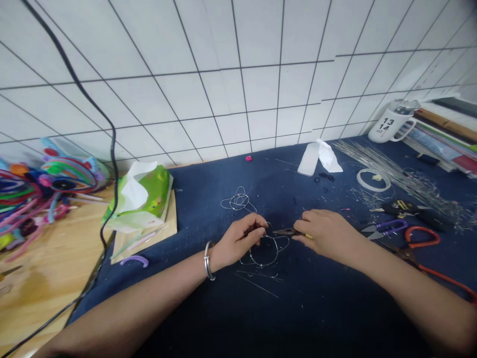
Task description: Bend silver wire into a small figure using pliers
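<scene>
My left hand (241, 239), with a silver bangle at the wrist, pinches the top of a thin wire ring (264, 252) lying on the dark blue cloth (298, 308). My right hand (328, 232) is closed on small pliers (286, 231) whose tip points left toward the wire at my left fingertips. Loose wire bits lie just below the ring. Another small wire coil (238, 201) rests a little farther back.
Right of my hands lie purple snips (387, 227), red-handled scissors (425, 248), a tape roll (372, 180), a bundle of straight wires (395, 171) and a white mug (391, 124). A green tissue pack (143, 199), colourful pipe cleaners (40, 189) and a black cable (112, 149) are at left.
</scene>
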Tool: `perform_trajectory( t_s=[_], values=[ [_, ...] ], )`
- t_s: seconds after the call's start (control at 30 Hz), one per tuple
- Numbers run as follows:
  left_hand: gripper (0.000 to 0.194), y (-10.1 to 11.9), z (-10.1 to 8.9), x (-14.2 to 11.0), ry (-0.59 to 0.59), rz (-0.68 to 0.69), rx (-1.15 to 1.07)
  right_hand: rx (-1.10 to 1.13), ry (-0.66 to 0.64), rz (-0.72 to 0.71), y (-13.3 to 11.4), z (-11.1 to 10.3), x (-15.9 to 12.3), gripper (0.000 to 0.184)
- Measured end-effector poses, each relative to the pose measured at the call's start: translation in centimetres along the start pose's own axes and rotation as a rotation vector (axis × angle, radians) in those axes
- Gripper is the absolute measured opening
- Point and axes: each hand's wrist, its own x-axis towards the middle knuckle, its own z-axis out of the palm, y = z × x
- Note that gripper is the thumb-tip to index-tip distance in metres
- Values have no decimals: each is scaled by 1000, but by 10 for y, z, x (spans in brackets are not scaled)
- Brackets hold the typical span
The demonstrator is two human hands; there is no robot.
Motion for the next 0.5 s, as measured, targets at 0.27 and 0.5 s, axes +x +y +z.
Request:
perform_trajectory(
  t_s=[0.27,0.5],
  values=[
    [17,0,-4,0,15,41,23,-6,8,-21,2,4,1,20],
    [17,0,-5,0,46,53,115,-6,-11,-20,1,3,3,19]
  ],
)
